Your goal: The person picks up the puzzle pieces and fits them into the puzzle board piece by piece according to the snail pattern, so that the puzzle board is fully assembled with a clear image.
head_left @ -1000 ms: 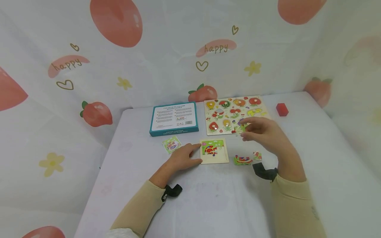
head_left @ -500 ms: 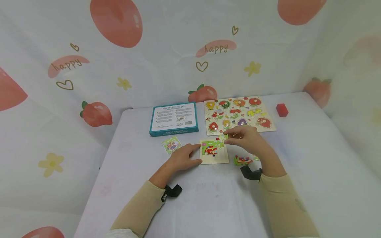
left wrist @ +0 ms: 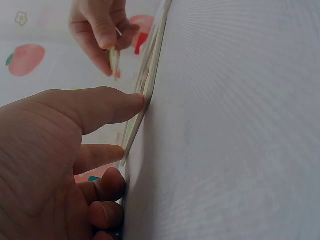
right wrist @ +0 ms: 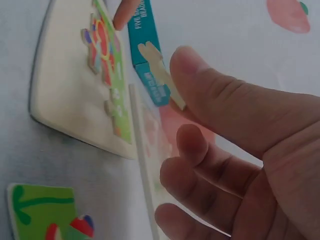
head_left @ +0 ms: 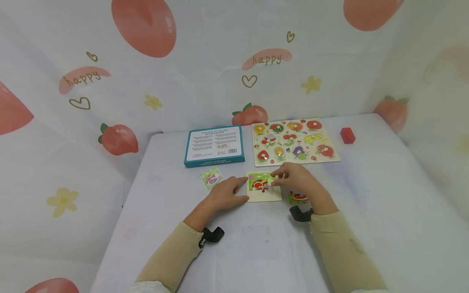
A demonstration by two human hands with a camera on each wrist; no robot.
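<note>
A small square wooden puzzle tray (head_left: 261, 197) lies in the middle of the table, with joined snail-picture pieces (head_left: 257, 183) in its upper part. My left hand (head_left: 227, 194) steadies its left side, the extended thumb and index finger touching the edge near two corners. Above the tray's right side, my right hand (head_left: 298, 181) pinches a puzzle piece (right wrist: 161, 71) between thumb and index finger. In the right wrist view the piece is held tilted, its plain wood side showing, apart from the joined pieces. A loose green puzzle piece (right wrist: 42, 205) lies right of the tray.
A square picture card (head_left: 211, 178) lies left of the tray. Behind stand a teal-edged box (head_left: 215, 146) and a fruit peg-puzzle board (head_left: 294, 142). At the back right is a red block (head_left: 347, 135). Fruit-printed cloth hangs behind the table.
My right hand has come left and toward me with the puzzle piece, from over the fruit board to over the tray's right side. My left hand stays in place.
</note>
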